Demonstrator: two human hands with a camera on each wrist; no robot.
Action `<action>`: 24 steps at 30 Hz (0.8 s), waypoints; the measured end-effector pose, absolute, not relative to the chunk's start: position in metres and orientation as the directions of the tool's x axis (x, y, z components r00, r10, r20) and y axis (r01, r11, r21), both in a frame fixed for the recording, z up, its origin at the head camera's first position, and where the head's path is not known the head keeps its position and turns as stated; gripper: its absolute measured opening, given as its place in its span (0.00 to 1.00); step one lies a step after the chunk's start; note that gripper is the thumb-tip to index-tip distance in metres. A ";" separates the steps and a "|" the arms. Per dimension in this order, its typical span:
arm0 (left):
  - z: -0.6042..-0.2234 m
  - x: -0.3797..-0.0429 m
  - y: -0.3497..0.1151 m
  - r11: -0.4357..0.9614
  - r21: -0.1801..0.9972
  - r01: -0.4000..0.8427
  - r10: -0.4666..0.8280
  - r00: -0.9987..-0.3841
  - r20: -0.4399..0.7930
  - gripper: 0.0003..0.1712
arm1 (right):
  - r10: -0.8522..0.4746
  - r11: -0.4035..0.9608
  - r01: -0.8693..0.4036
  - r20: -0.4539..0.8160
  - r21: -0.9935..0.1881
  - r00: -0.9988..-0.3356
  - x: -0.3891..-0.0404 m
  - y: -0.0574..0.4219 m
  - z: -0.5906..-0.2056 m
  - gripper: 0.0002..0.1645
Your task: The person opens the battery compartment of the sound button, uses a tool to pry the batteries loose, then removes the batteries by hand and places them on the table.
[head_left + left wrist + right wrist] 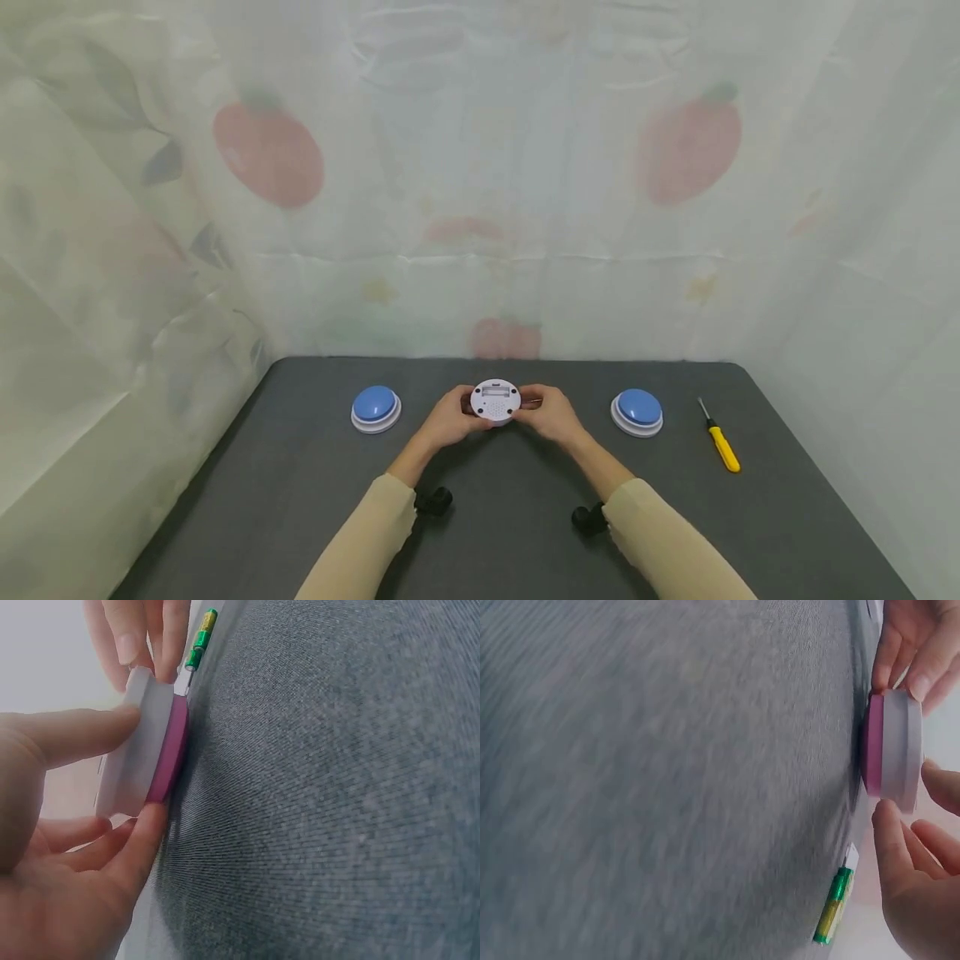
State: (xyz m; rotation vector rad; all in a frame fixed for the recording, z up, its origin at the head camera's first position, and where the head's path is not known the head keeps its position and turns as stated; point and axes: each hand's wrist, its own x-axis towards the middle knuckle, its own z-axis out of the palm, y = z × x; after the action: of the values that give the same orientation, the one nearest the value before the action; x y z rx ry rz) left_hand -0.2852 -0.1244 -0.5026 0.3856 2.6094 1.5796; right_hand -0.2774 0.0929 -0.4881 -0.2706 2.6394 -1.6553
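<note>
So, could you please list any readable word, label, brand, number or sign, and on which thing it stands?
None can be read.
Held white base: dark marks, too small to tell whether any is lettering.
Both blue buttons: none visible.
Screwdriver: no legible text.

Head view looks forward and down from six o'clock, farthest; low, close wrist views face the same white device (495,404) from seven and five o'clock.
</note>
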 end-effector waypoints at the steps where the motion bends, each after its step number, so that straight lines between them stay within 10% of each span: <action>1: -0.502 -0.285 -0.125 0.456 0.872 0.179 0.248 -0.966 0.068 0.38 | -0.156 0.434 -0.143 0.082 -0.889 -0.984 -0.277 0.095 -0.488 0.25; 13: -0.488 -0.274 -0.130 0.640 0.736 0.220 0.221 -0.970 0.098 0.44 | -0.175 0.525 -0.196 0.121 -0.828 -0.977 -0.263 0.136 -0.469 0.25; 24: -0.465 -0.269 -0.099 0.635 0.685 0.357 0.149 -0.927 0.346 0.30 | -0.175 0.586 -0.213 0.135 -0.781 -0.975 -0.253 0.178 -0.453 0.24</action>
State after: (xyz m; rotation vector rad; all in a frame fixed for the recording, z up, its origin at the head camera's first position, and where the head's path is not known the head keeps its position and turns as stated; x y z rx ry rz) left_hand -0.2693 -0.0986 -0.4647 0.4851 3.0691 1.3828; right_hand -0.2526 0.1784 -0.4533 -0.3470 2.8366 -1.4065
